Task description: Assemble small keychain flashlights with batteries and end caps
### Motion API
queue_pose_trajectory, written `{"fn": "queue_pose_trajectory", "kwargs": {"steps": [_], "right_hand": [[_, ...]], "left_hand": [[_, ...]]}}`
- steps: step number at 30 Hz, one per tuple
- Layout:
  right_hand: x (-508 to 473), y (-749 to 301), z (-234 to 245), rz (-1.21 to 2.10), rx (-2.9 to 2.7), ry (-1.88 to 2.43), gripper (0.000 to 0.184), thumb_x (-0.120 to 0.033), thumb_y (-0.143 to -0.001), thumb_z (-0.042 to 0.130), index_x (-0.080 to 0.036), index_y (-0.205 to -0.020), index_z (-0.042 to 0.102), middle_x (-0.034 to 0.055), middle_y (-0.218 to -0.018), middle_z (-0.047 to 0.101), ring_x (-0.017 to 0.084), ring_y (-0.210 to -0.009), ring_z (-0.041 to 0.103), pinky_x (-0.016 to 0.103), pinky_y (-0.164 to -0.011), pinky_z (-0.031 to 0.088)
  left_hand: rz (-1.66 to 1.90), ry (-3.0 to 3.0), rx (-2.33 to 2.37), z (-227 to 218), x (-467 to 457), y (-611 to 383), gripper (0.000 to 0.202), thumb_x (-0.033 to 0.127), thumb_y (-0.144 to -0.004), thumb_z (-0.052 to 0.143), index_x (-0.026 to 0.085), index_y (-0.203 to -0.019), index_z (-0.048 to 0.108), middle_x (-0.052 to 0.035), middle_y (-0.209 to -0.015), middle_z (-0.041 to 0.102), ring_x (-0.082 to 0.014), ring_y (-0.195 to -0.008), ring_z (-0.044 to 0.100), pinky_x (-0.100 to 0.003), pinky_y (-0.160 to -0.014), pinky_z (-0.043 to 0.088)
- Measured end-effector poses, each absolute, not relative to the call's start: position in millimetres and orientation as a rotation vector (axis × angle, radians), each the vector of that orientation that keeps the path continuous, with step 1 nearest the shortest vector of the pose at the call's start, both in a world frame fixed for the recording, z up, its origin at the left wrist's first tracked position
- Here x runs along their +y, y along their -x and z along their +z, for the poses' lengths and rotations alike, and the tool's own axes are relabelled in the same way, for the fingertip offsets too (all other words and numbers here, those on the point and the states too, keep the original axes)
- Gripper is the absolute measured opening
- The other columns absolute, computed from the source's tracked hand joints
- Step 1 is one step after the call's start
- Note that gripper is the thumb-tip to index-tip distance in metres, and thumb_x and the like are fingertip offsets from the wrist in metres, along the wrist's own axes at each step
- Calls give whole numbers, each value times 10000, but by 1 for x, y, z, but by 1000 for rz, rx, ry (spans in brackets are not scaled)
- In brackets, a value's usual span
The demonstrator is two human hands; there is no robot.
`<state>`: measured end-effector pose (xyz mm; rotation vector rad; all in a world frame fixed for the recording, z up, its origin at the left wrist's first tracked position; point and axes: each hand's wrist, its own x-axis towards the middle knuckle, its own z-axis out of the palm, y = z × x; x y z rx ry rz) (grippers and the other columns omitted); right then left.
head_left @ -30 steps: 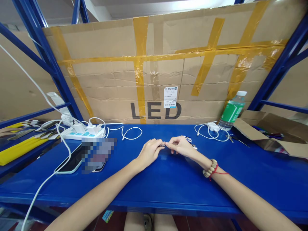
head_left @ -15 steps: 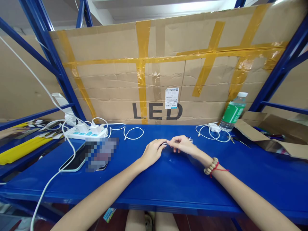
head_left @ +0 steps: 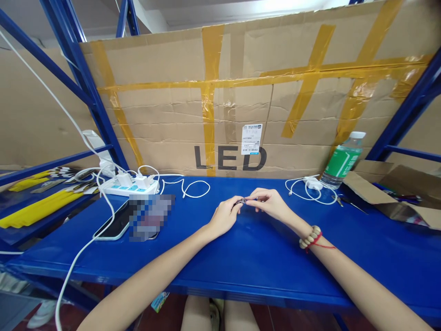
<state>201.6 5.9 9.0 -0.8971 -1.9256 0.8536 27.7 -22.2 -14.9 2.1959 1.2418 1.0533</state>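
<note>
Everything slides a little rightward in view, and the blue-and-white bits that peeked out beyond the right hand (head_left: 272, 202) a second ago are out of sight now. Left hand (head_left: 225, 215) pinches a small dark-and-silver piece (head_left: 240, 201) between thumb and forefinger, over the blue table (head_left: 268, 262); the right thumb and forefinger pinch at its other end! Behind, a green-labelled bottle (head_left: 342, 161) stands just beside a white charger (head_left: 313, 184).

Beside a phone (head_left: 120, 219) lies a blurred object (head_left: 151, 218), perhaps another phone.
</note>
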Motion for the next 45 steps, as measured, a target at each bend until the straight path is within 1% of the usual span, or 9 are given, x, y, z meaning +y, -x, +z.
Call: {"fn": "queue_pose_trajectory", "kwargs": {"steps": [2, 5, 11, 17, 21, 28, 34, 39, 45], "right_hand": [[6, -203, 9, 855, -1943, 881, 328, -460, -622, 695, -141, -697, 701, 53, -739, 608, 76, -435, 519, 227, -408, 425], [6, -204, 9, 819, -1984, 854, 322, -465, -642, 681, -144, -667, 698, 52, -725, 601, 82, -447, 524, 234, -429, 429], [8, -208, 5, 726, -2119, 808, 296, -452, -681, 662, -159, -687, 705, 44, -708, 607, 98, -488, 544, 238, -471, 443], [11, -211, 1, 563, -2208, 789, 259, -425, -720, 643, -175, -710, 710, 41, -700, 624, 114, -571, 550, 237, -535, 432], [8, -209, 2, 522, -2205, 826, 274, -428, -733, 628, -169, -687, 704, 41, -678, 622, 113, -567, 534, 238, -536, 418], [2, -201, 8, 770, -2116, 964, 289, -437, -666, 670, -151, -650, 711, 32, -627, 605, 96, -492, 531, 221, -477, 413], [-1, -198, 8, 997, -1946, 1080, 328, -445, -574, 720, -123, -615, 670, 27, -553, 606, 96, -448, 518, 208, -429, 386], [-3, -196, 7, 1069, -1881, 1116, 342, -461, -584, 704, -132, -561, 615, -3, -425, 551, 76, -374, 462, 193, -383, 344], [-1, -196, 6, 1150, -1856, 1165, 341, -462, -566, 717, -134, -568, 623, -6, -425, 546, 83, -394, 483, 186, -378, 365]], "left_hand": [[1037, -2214, 1245, -13, -24, -28, 238, 238, -896, 340, 207, -974, 563, 15, -714, 585, -120, -648, 546, -206, -602, 403], [1010, -2219, 1260, -12, -27, -28, 218, 237, -889, 354, 219, -948, 563, 15, -764, 599, -124, -678, 547, -212, -628, 401], [907, -2175, 1171, -17, -28, -25, 195, 242, -887, 344, 201, -884, 535, 38, -646, 533, -111, -614, 521, -211, -627, 396], [908, -2212, 1080, -18, -28, -23, 175, 245, -893, 347, 191, -857, 510, 32, -672, 537, -111, -650, 530, -213, -646, 397], [929, -2181, 1061, -17, -29, -24, 133, 239, -894, 352, 190, -842, 463, 31, -682, 550, -114, -662, 544, -221, -655, 413], [909, -2210, 1096, -16, -30, -23, 99, 234, -883, 374, 196, -831, 449, 14, -716, 583, -130, -670, 568, -233, -639, 422], [979, -2247, 1139, -15, -29, -22, 90, 215, -873, 406, 198, -802, 460, 1, -782, 610, -140, -712, 581, -234, -646, 424], [1027, -2304, 1154, -14, -28, -20, 102, 214, -863, 431, 191, -774, 475, -15, -824, 614, -153, -759, 577, -254, -688, 436], [1043, -2383, 1160, -15, -27, -19, 112, 212, -868, 438, 191, -777, 499, -18, -825, 609, -155, -782, 571, -255, -705, 438]]}}
